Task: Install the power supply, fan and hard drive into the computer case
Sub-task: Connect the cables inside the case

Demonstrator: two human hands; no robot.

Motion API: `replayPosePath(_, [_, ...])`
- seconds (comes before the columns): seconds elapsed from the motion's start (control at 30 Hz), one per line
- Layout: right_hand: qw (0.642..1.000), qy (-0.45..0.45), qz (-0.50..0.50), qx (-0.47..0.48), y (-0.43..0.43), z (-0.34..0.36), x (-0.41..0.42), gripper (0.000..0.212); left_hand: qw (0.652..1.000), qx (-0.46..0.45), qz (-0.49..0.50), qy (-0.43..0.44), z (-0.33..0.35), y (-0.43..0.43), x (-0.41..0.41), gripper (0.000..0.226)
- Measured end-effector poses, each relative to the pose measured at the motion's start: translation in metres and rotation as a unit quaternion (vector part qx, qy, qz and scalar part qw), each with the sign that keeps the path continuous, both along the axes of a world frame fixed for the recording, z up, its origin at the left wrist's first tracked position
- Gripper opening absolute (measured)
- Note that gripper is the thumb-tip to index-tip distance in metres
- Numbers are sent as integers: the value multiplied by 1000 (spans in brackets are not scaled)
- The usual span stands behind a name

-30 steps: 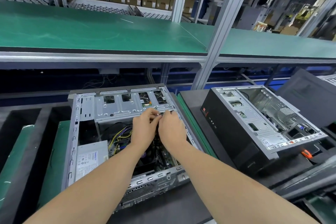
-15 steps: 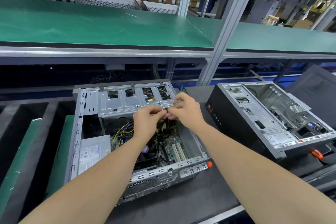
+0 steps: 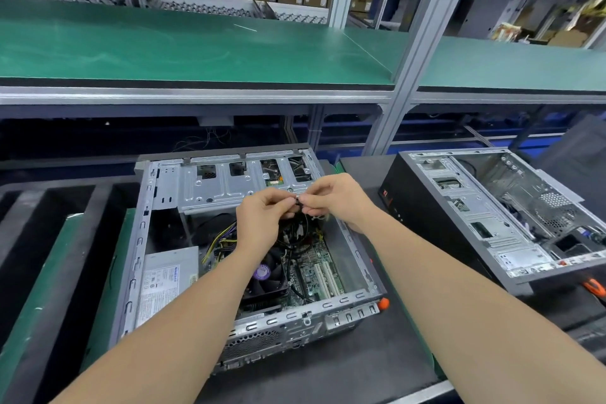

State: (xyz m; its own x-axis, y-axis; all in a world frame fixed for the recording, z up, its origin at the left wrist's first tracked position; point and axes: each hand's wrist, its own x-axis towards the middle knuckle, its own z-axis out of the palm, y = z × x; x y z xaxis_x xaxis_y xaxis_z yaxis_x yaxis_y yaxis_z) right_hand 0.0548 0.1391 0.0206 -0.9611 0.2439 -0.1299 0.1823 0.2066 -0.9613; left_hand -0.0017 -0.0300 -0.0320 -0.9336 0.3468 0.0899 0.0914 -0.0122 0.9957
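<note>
Fan [image 3: 267, 275] — half hidden under the left forearm [image 3: 210, 292].

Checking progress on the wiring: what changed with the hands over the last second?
The right hand swung out to the right, so it now meets the left hand fingertip to fingertip instead of lying beside it. Both pinch a small black part in front of the drive cage. The computer case, power supply and second case stayed put.
</note>
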Motion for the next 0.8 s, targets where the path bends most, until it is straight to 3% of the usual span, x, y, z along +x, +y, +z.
replayPosePath(0.5, [998, -49, 34, 10, 4, 4, -5, 5, 1000, -3, -20, 8, 1, -1, -1, 22])
replayPosePath(0.8, [997, -56, 44, 19, 5, 0, -8, 3, 1000, -12, -20, 9, 0, -1, -1, 18])
